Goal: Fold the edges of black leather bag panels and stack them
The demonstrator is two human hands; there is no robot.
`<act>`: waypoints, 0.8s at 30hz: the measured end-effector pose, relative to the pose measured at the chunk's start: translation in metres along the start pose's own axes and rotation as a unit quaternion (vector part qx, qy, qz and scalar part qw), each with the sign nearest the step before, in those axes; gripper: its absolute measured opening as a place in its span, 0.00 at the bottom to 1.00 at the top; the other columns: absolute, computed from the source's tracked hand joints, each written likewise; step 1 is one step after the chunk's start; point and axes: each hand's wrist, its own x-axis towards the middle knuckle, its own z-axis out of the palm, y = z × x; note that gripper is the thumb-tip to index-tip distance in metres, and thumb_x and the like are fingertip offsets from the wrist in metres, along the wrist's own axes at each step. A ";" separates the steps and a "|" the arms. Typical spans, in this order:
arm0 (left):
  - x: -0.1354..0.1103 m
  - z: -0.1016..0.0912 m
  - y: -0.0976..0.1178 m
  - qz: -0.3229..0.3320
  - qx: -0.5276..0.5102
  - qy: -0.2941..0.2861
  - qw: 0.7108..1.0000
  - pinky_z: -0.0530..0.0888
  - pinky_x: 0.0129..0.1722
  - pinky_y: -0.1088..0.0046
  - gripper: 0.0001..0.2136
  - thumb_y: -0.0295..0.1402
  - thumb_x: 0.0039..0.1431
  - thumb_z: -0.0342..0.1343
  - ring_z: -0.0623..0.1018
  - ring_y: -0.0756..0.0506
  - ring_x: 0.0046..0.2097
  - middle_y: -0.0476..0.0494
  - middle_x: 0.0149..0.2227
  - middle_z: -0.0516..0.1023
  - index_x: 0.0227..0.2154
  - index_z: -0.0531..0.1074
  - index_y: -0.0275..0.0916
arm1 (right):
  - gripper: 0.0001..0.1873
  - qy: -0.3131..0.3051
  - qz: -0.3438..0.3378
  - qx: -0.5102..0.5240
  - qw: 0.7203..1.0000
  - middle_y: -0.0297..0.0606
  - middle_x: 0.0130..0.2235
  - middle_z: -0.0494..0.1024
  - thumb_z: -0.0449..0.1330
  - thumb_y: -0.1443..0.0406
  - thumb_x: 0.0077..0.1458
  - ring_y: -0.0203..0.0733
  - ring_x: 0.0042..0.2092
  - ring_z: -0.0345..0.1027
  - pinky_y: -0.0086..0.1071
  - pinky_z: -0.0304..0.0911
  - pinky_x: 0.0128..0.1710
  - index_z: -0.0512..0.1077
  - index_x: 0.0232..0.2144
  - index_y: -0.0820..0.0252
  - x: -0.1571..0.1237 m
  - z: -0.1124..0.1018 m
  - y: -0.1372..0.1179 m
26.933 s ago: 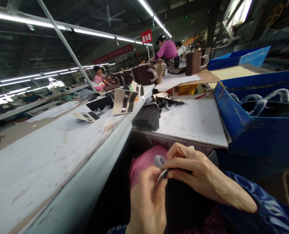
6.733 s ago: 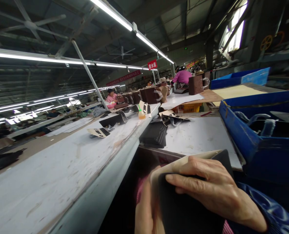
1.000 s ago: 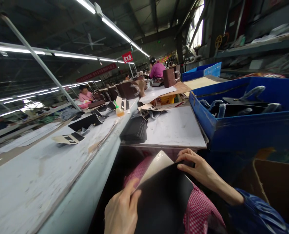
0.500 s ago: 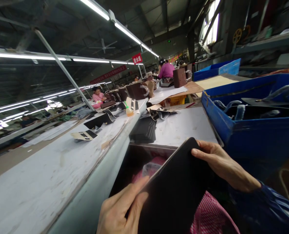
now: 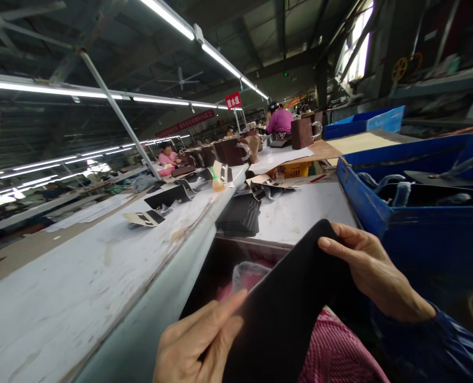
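Observation:
A flat black panel [image 5: 292,303] with rounded corners lies tilted over my lap, above a pink checked cloth [image 5: 335,361]. My left hand [image 5: 198,346] pinches its lower left edge, thumb on top. My right hand [image 5: 370,274] grips the upper right corner, fingers curled over the edge. A crumpled clear plastic bag [image 5: 246,271] shows just behind the panel.
A long white conveyor table [image 5: 80,287] runs on the left with cut pieces [image 5: 144,217] on it. A stack of dark panels [image 5: 240,215] lies on the white side table [image 5: 300,213]. A blue bin [image 5: 415,213] holds handled parts at right. Other workers [image 5: 279,121] stand far back.
The panel's pale underside showed a second ago; now only the black face shows. Both hands have kept their hold and the panel has risen slightly.

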 end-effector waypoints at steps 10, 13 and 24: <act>0.007 0.012 -0.004 -0.043 -0.015 0.018 0.999 0.73 0.30 0.91 0.05 0.28 0.62 0.58 0.78 0.58 0.28 0.58 0.28 0.80 0.35 0.78 0.43 | 0.18 0.070 -0.144 -0.058 0.985 0.37 0.28 0.74 0.76 0.54 0.38 0.37 0.29 0.69 0.25 0.70 0.26 0.78 0.29 0.55 -0.014 -0.003 -0.006; 0.008 0.021 -0.003 -0.046 0.026 0.042 0.998 0.70 0.31 0.89 0.04 0.27 0.63 0.56 0.76 0.59 0.28 0.58 0.28 0.76 0.35 0.74 0.43 | 0.15 0.070 -0.200 -0.102 0.972 0.37 0.31 0.75 0.74 0.54 0.41 0.35 0.30 0.68 0.22 0.69 0.27 0.79 0.29 0.54 -0.017 -0.003 -0.008; 0.015 0.041 0.004 0.050 0.130 0.092 0.986 0.69 0.32 0.84 0.03 0.26 0.63 0.55 0.76 0.56 0.26 0.55 0.27 0.76 0.36 0.69 0.41 | 0.18 0.084 -0.251 -0.185 0.946 0.38 0.35 0.74 0.68 0.50 0.49 0.39 0.35 0.66 0.30 0.64 0.33 0.73 0.26 0.58 -0.007 0.003 -0.001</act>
